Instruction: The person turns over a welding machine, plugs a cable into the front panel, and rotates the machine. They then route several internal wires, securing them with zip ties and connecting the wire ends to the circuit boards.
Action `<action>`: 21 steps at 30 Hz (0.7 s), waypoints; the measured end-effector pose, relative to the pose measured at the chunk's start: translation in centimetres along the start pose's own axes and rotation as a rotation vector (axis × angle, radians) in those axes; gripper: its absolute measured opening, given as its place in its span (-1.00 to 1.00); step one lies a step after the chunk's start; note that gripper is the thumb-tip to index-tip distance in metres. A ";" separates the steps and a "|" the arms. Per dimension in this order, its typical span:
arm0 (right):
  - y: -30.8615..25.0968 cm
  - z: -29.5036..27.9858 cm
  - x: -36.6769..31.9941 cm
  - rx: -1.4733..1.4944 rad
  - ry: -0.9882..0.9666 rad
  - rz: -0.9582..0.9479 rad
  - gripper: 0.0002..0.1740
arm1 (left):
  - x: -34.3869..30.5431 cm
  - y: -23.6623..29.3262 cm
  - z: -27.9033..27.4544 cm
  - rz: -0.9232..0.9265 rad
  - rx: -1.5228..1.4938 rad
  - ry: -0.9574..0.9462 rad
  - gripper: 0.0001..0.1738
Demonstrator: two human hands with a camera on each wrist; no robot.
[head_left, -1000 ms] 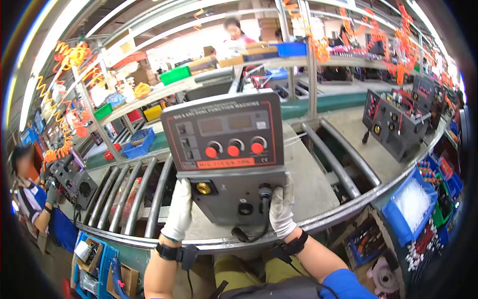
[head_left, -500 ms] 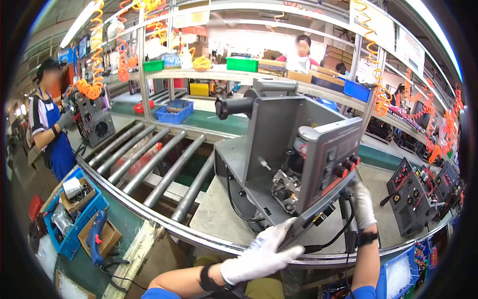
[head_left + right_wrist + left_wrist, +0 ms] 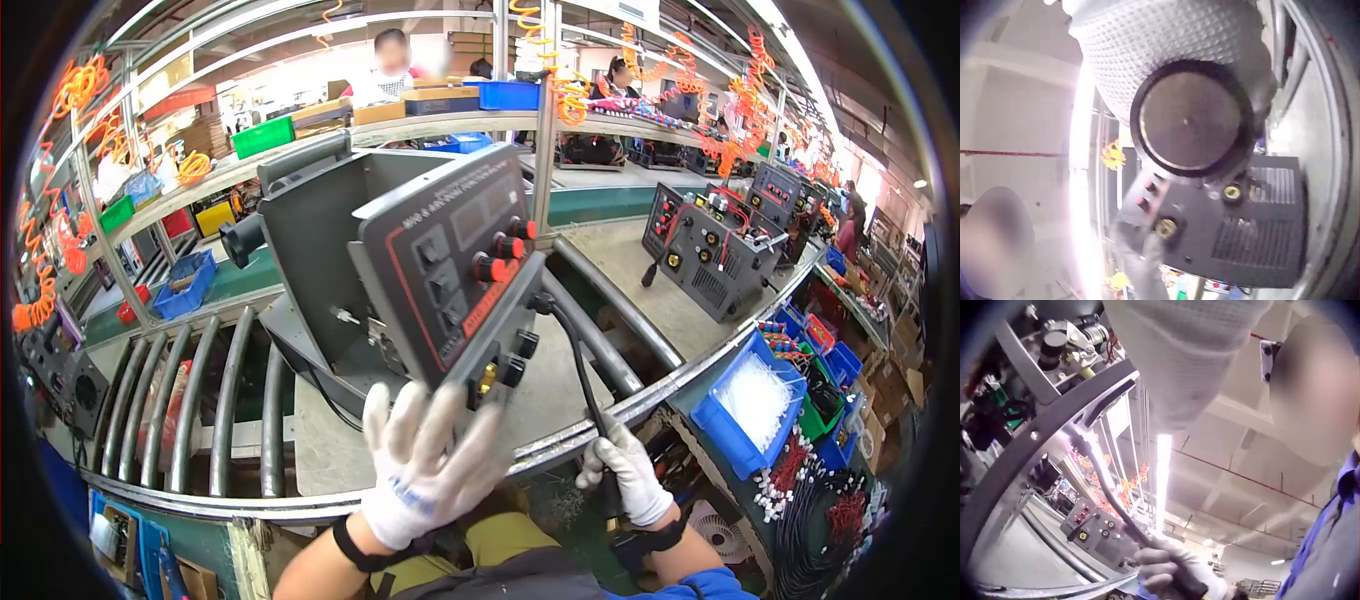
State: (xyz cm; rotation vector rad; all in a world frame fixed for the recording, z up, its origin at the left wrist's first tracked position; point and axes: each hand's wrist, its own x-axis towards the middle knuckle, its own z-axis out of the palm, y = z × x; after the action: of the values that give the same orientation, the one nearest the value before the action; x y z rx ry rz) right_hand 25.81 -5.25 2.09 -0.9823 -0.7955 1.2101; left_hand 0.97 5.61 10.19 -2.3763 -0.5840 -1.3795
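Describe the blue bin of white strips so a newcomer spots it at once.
Follow the line's curved silver rail to the wearer's right, past the right hand. Just outside it sits a cluster of bins. The blue bin heaped with thin white strips is nearest the rail; the green bin beside it holds dark parts.

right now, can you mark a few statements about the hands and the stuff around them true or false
1. The right hand grips the black cable. True.
2. The left hand is closed in a fist. False: its fingers are spread, by the lower edge of the machine.
3. The knobs on the machine are blue. False: they are red.
4. The blue bin on the right side of the head view holds white pieces. True.
5. The green bin sits on the rollers. False: it is on the shelf.
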 end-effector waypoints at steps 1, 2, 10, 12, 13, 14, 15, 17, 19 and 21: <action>-0.9 -1.0 -0.7 -0.103 0.021 -0.046 -0.23 | 0.6 -0.1 0.8 0.073 0.077 -0.094 -0.31; -2.2 -1.2 -1.6 -0.052 0.011 -0.048 -0.22 | 1.5 -0.8 2.3 0.045 0.198 -0.089 -0.29; -6.0 -2.3 -2.5 0.288 -0.353 -0.042 -0.32 | 3.0 2.1 2.0 -0.129 0.184 -0.145 -0.27; -6.0 -0.6 -2.4 0.155 -0.427 -0.094 -0.34 | 2.5 5.0 0.6 -0.079 -0.060 -0.187 -0.29; -5.7 -0.4 -1.9 0.082 -0.433 -0.083 -0.45 | 1.4 5.8 0.0 -0.064 -0.286 -0.239 -0.28; -5.3 -0.1 -1.6 -0.001 -0.396 -0.104 -0.50 | -0.4 6.5 -0.1 -0.155 -0.449 -0.320 -0.25; -4.8 0.2 -1.2 -0.090 -0.367 -0.126 -0.53 | -2.1 7.1 0.1 -0.256 -0.606 -0.386 -0.21; -3.9 1.1 -1.0 -0.100 -0.312 -0.112 -0.58 | -3.8 8.2 0.6 -0.526 -0.847 -0.351 -0.19; -2.6 1.2 -0.8 -0.088 -0.220 -0.139 -0.62 | -4.4 8.3 -0.2 -0.556 -0.909 -0.397 -0.17; -2.0 1.8 -0.7 -0.041 -0.158 -0.110 -0.66 | -5.0 8.5 -0.2 -0.575 -0.802 -0.372 -0.21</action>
State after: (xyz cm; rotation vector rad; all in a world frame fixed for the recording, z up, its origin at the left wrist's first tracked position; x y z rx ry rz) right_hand 24.82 -5.75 4.66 -0.8713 -0.9897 1.1901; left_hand 2.87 -2.72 5.29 -3.3373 -1.0256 -1.6157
